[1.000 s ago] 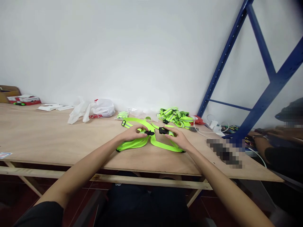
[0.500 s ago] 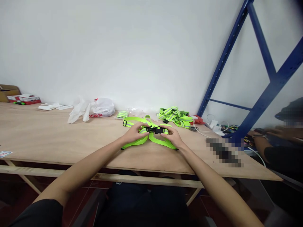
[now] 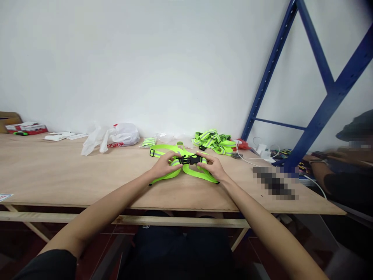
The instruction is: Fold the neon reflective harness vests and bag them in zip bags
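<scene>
Neon harness (image 3: 201, 175) is on the table (image 3: 58, 171), right of the bag (image 3: 126, 134) and closer in. Left hand (image 3: 163, 166) pinches its prong clip (image 3: 183, 160), right hand (image 3: 215, 168) grips the socket (image 3: 195, 159). The 2 look lined up, can't tell if they're clicked. Strap pile's (image 3: 214, 142) well right of the bag.

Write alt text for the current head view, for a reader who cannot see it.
A person's left hand and right hand hold the two halves of a black side-release buckle, prongs showing between them, on a neon-yellow reflective strap harness at a wooden table. Farther back lie a heap of similar straps and a white plastic bag.
</scene>
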A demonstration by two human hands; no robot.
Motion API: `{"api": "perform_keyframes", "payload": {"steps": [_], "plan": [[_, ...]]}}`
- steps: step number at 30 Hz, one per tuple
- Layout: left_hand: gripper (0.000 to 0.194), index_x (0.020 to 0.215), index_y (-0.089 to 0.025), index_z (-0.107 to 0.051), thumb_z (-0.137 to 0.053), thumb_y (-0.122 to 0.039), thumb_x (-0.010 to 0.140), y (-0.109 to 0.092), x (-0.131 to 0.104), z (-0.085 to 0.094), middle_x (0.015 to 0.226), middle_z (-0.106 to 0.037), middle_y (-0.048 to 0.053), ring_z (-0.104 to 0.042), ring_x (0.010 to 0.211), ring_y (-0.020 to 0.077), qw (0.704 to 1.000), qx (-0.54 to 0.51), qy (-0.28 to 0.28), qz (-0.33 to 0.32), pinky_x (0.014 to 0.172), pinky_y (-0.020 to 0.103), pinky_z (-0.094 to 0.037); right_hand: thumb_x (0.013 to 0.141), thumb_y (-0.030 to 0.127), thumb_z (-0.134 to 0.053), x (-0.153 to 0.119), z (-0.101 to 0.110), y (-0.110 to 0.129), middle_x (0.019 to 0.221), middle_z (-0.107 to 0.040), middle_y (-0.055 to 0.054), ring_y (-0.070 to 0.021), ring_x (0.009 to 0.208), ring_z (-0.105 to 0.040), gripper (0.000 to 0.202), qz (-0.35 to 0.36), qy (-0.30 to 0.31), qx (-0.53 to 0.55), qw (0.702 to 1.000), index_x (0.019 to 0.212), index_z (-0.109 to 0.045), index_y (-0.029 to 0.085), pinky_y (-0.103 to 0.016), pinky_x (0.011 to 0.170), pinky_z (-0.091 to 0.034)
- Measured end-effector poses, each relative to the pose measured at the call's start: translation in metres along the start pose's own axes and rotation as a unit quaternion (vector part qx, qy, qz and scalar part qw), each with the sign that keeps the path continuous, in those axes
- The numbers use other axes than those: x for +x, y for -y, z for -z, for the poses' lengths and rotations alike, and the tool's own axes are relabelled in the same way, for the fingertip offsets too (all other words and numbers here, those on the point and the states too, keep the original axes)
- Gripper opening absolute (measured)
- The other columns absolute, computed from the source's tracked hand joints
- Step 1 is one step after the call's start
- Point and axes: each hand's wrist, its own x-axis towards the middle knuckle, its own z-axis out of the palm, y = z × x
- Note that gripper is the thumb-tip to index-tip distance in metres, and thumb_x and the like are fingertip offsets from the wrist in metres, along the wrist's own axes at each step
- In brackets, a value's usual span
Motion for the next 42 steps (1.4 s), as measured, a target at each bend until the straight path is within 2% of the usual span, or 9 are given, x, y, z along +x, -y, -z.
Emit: {"api": "perform_keyframes", "payload": {"steps": [5,11,16,22,29,31,34,38,42], "plan": [[0.036,0.112,-0.019,-0.067,-0.070,-0.041,0.084,-0.002,0.000,0.002,0.109,-0.067,0.008,-0.061,0.093,0.0194,1.000,0.009,-0.005,-0.003,0.068,0.026,-0.048,0.059,0.050,-0.088,-0.001,-0.001,0.004,0.122,-0.071,-0.007,-0.0276,0.099,-0.067,0.068,-0.024,0.000,0.027,0.999,0.121,-0.073,0.026,-0.038,0.079,-0.057],[0.037,0.112,-0.019,-0.069,-0.070,-0.041,0.083,-0.002,0.001,0.004,0.107,-0.066,0.008,-0.060,0.093,0.0194,1.000,0.016,-0.009,-0.016,0.067,0.026,-0.048,0.062,0.053,-0.086,-0.001,0.002,0.007,0.117,-0.073,-0.007,-0.0299,0.106,-0.066,0.065,0.001,-0.005,0.013,1.000,0.120,-0.074,0.026,-0.042,0.088,-0.056],[0.040,0.114,-0.019,-0.071,-0.071,-0.046,0.084,0.003,0.000,0.001,0.102,-0.066,0.008,-0.060,0.087,0.0189,0.998,0.051,0.012,-0.026,0.070,0.028,-0.048,0.063,0.050,-0.086,-0.001,-0.002,0.002,0.125,-0.070,-0.008,-0.0294,0.108,-0.067,0.067,-0.008,0.017,-0.007,1.000,0.123,-0.072,0.024,-0.042,0.091,-0.056],[0.046,0.114,-0.019,-0.073,-0.071,-0.053,0.084,0.008,-0.003,-0.006,0.096,-0.067,0.009,-0.063,0.088,0.0221,0.995,0.075,0.031,-0.064,0.081,0.033,-0.048,0.069,0.042,-0.083,-0.003,-0.010,0.004,0.130,-0.068,-0.009,-0.0322,0.125,-0.060,0.058,0.010,0.064,-0.086,0.994,0.123,-0.072,0.022,-0.047,0.111,-0.042],[0.045,0.116,-0.019,-0.070,-0.070,-0.051,0.084,0.002,-0.001,-0.004,0.104,-0.068,0.010,-0.063,0.091,0.0221,0.995,0.086,0.052,-0.027,0.080,0.033,-0.049,0.075,0.040,-0.078,-0.001,-0.009,0.008,0.133,-0.066,-0.008,-0.0319,0.128,-0.058,0.056,0.034,0.092,-0.137,0.986,0.128,-0.069,0.023,-0.049,0.113,-0.040],[0.047,0.119,-0.019,-0.068,-0.069,-0.049,0.084,0.001,-0.001,-0.003,0.108,-0.068,0.010,-0.063,0.095,0.0234,0.992,0.094,0.078,-0.007,0.081,0.033,-0.049,0.076,0.039,-0.078,-0.002,-0.005,0.010,0.139,-0.062,-0.008,-0.0311,0.132,-0.054,0.061,0.042,0.112,-0.177,0.977,0.133,-0.065,0.024,-0.048,0.115,-0.037],[0.051,0.125,-0.019,-0.062,-0.069,-0.049,0.084,-0.003,-0.004,-0.002,0.117,-0.068,0.010,-0.064,0.102,0.0259,0.983,0.105,0.150,0.016,0.085,0.034,-0.049,0.075,0.038,-0.080,-0.009,0.006,0.016,0.150,-0.052,-0.006,-0.0307,0.139,-0.046,0.076,0.036,0.161,-0.242,0.956,0.145,-0.052,0.029,-0.047,0.117,-0.034],[0.072,0.142,-0.022,-0.049,-0.073,-0.050,0.080,-0.015,-0.017,0.012,0.135,-0.062,0.012,-0.061,0.116,0.0305,0.962,0.133,0.236,0.037,0.094,0.037,-0.048,0.075,0.040,-0.081,-0.031,0.030,0.023,0.147,-0.054,-0.007,-0.0320,0.131,-0.056,0.089,-0.005,0.182,-0.286,0.941,0.153,-0.039,0.031,-0.047,0.111,-0.043],[0.071,0.145,-0.027,-0.048,-0.072,-0.046,0.081,-0.032,-0.048,0.043,0.147,-0.054,0.010,-0.053,0.130,0.0313,0.962,0.152,0.218,0.058,0.106,0.038,-0.042,0.074,0.042,-0.080,-0.065,0.059,0.028,0.145,-0.057,-0.007,-0.0339,0.132,-0.054,0.077,-0.019,0.129,-0.322,0.937,0.145,-0.052,0.029,-0.048,0.114,-0.041]]}}
